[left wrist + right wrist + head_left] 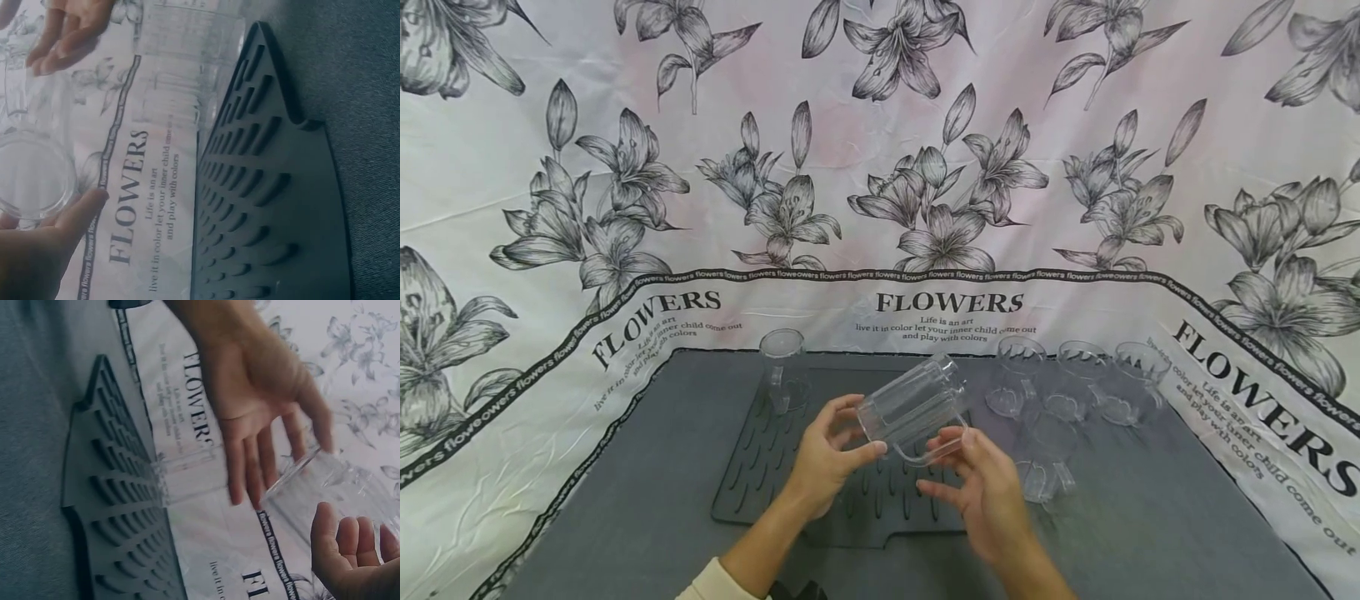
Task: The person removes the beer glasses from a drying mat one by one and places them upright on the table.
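A clear glass mug [913, 400] is held tilted above the mat, its base toward the left and its mouth toward the upper right. My left hand [829, 458] grips it around the base, thumb on the near side. The round base [34, 175] faces the camera in the left wrist view. My right hand [988, 492] is at the mug's handle [917, 457], thumb and index finger pinching it near its upper end. The other fingers [253, 469] of the right hand extend loosely, away from the glass.
Below lies a dark ridged drying mat [752, 492] with a cut-out front edge. One clear mug [784, 371] stands at its back left corner. Several more clear mugs [1078, 379] stand on the grey table [625, 500] at right. A flower-printed cloth [820, 317] encloses the table.
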Action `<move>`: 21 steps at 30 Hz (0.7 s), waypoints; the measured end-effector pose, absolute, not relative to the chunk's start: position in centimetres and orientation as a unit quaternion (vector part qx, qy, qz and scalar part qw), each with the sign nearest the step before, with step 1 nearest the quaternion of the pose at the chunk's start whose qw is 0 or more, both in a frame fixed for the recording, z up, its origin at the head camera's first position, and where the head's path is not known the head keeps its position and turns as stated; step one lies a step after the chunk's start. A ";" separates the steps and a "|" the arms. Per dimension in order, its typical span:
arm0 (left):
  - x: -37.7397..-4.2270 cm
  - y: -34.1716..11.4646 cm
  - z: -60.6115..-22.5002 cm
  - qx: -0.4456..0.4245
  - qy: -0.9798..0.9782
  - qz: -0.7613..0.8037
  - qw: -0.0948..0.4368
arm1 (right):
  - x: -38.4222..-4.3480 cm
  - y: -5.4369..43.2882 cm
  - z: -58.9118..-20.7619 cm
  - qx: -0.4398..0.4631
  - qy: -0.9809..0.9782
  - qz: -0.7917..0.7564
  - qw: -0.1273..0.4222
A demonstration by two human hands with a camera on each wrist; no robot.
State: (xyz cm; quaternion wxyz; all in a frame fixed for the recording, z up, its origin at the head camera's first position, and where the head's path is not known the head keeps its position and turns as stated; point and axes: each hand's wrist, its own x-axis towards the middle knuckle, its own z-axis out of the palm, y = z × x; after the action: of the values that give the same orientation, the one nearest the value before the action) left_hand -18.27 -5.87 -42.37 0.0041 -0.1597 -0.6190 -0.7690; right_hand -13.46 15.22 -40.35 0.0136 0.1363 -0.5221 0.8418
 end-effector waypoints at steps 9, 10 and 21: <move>-18.3 -5.5 -43.1 -0.168 -0.624 -0.763 -0.023 | -13.3 14.9 -38.7 0.175 -0.510 0.842 -0.005; -18.3 -5.5 -43.2 -0.169 -0.625 -0.762 -0.027 | -13.2 14.7 -38.6 0.175 -0.511 0.842 -0.005; -18.4 -5.2 -43.9 -0.177 -0.626 -0.758 -0.044 | -12.5 12.8 -37.1 0.126 -0.548 0.827 -0.002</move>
State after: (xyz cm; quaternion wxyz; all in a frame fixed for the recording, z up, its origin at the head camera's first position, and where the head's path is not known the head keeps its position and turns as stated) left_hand -18.39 -5.16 -43.91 -0.0444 -0.1767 -0.6264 -0.7579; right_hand -12.50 12.77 -37.12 -0.0021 0.1258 -0.5481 0.8269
